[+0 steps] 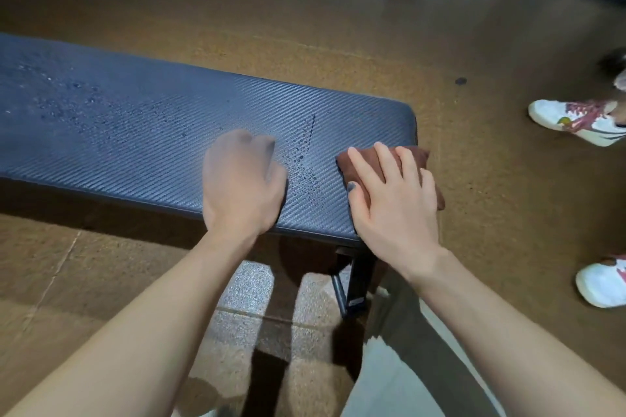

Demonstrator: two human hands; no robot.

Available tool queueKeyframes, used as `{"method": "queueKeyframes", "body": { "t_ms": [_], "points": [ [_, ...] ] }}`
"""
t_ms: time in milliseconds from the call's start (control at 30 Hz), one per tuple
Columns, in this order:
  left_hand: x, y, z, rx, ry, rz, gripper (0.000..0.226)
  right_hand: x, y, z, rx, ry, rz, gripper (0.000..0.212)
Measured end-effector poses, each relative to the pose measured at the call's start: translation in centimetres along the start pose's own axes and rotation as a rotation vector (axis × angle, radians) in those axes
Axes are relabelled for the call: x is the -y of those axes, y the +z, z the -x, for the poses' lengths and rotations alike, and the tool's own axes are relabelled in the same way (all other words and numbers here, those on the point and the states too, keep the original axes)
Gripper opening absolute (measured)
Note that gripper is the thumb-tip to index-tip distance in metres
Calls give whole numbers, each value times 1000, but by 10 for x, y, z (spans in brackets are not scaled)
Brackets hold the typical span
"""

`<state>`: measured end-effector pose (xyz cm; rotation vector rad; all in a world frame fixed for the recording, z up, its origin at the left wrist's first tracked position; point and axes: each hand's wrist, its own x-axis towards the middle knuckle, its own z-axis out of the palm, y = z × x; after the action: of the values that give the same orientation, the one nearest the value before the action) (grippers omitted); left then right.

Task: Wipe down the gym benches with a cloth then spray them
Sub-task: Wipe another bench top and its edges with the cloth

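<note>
While the right hand [394, 193] presses flat, fingers [386, 159] straight, on the brown cloth [420, 159] at the bench [135, 118] end | left hand [242, 183] blurred, fingers loosely curled, holding nothing | risk: cloth overhangs the edge and may slip off; droplets [67, 95] farther left could go unwiped.

Head camera looks steeply down, close over bench [169, 132].

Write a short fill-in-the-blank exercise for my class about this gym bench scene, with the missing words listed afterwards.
1. The right hand presses flat on a folded ____ cloth.
2. The cloth lies at the ____ end of the dark blue textured padded bench.
3. Droplets of ____ speckle the bench's left part.
4. The left hand holds ____.

Missing words: brown; right; liquid; nothing
</note>
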<state>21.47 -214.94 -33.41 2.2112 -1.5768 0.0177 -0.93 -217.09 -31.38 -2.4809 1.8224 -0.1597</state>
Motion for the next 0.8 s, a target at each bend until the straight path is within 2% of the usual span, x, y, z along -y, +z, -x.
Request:
{"method": "queueKeyframes", "body": {
  "t_ms": [167, 267, 367, 467, 633, 800],
  "points": [
    [-2, -2, -2, 3, -23, 3, 36, -24, 5, -112, 1, -13, -56, 56],
    [-3, -1, -2, 2, -33, 10, 36, -24, 5, -146, 2, 18, -100, 53],
    [-3, -2, -2, 2, -49, 10, 35, -26, 5, -133, -29, 49, -146, 51],
    [-6, -3, -1, 13, -63, 5, 34, -22, 5, -79, -52, 159, -175, 55],
    [-10, -4, -2, 7, -70, -6, 33, -2, 2, 15, 49, 196, -164, 58],
    [-10, -4, -2, -5, -59, -5, 34, -32, 4, -56, -17, 224, -353, 54]
  ]
}}
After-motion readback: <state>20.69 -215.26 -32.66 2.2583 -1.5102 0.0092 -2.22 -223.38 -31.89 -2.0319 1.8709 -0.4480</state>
